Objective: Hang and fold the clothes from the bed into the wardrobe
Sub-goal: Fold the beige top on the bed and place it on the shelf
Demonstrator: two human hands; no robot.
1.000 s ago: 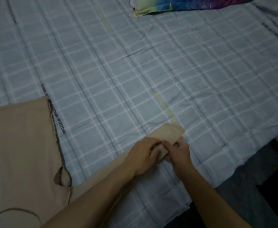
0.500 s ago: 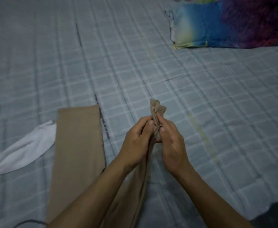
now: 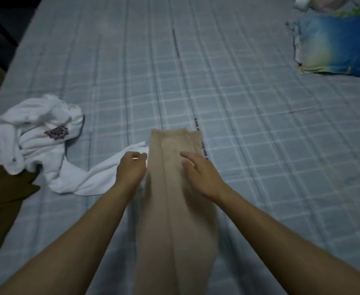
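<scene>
Beige trousers [image 3: 175, 199] lie lengthwise on the checked bed sheet [image 3: 260, 145], one leg folded onto the other, hems pointing away from me. My left hand [image 3: 131, 169] sits at the trousers' left edge with its fingers curled; whether it pinches the cloth is hidden. Spread, relaxed fingers of my right hand [image 3: 198, 169] hover over or touch the right side of the trousers. A crumpled white garment [image 3: 36, 135] lies to the left, one sleeve reaching the trousers.
A brown garment [image 3: 4, 199] lies at the left edge of the bed. A blue and yellow pillow [image 3: 334, 45] rests at the far right. Dark floor shows past the bed's far left corner.
Both hands pinched one trouser leg end, lifted it and carried it left. That leg now lies on top of the other, and my hands have moved apart to either side.
</scene>
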